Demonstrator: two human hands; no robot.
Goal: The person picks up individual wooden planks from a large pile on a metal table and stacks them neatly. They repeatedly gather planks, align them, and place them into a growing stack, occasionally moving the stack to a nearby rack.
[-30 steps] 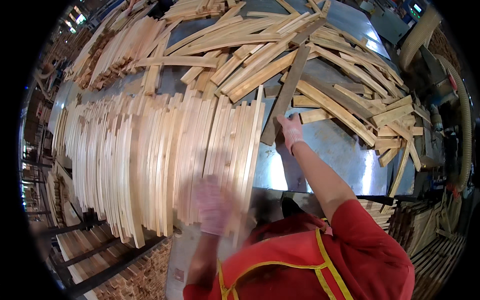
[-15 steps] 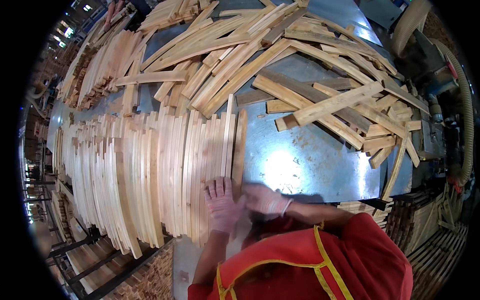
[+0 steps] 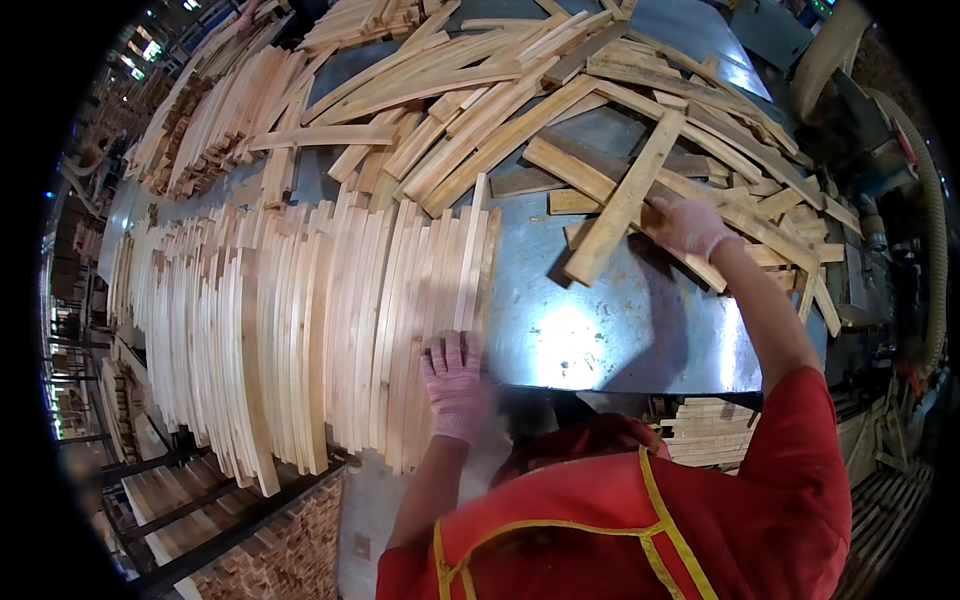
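Observation:
My left hand (image 3: 454, 385), in a pinkish knit glove, lies with its fingers stretched over the near ends of the rightmost strips in a tight row of pale wooden strips (image 3: 345, 300). Further right, my gloved right hand (image 3: 690, 228) reaches into a jumbled pile of wooden strips (image 3: 560, 150). Its fingers are closed at the edge of one wooden strip (image 3: 628, 195), which lies tilted across others with its near end over the bare metal. The fingertips are partly hidden by that strip. A browner strip (image 3: 492, 245) stands along the row's right side.
The metal tabletop (image 3: 640, 345) shines between row and pile. More strips are stacked at the far left (image 3: 215, 120), near another person's arm (image 3: 245, 15). Ribbed hoses (image 3: 830, 60) and machinery stand at right. Below the table's edge are stacked wood pieces (image 3: 710, 430).
My right hand has moved from beside the left hand out to the pile at right. The strip it grips has swung to a steeper angle. My left hand stays on the row.

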